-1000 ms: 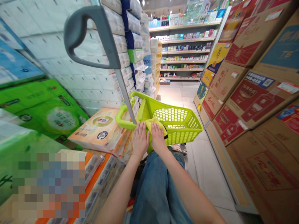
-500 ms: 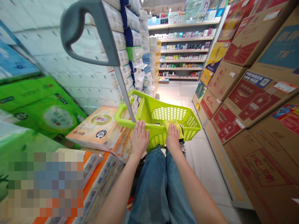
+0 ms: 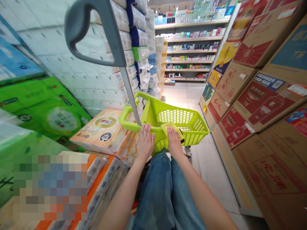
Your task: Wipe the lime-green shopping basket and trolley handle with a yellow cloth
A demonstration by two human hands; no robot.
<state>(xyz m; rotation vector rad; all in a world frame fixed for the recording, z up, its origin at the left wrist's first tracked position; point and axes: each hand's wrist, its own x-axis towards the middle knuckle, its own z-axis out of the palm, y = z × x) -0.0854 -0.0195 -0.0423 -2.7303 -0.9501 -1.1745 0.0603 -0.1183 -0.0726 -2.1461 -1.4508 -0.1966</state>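
A lime-green plastic shopping basket [image 3: 192,123] on wheels stands in the aisle in front of my knees. Its grey pull handle [image 3: 93,30] rises on a metal rod at the upper left. My left hand [image 3: 145,141] lies flat on the basket's near rim beside the rod, fingers stretched out. My right hand [image 3: 174,143] presses a folded yellow cloth [image 3: 169,127] onto the same rim, a little to the right.
Stacked tissue packs fill the left side, with an orange pack [image 3: 105,132] nearest the basket. Cardboard cartons [image 3: 261,95] line the right. The tiled aisle floor [image 3: 182,95] runs toward shelves of goods [image 3: 189,48] at the far end.
My right hand slid the yellow cloth to the right along the rim, then back a little to the left. My left hand stayed on the rim.
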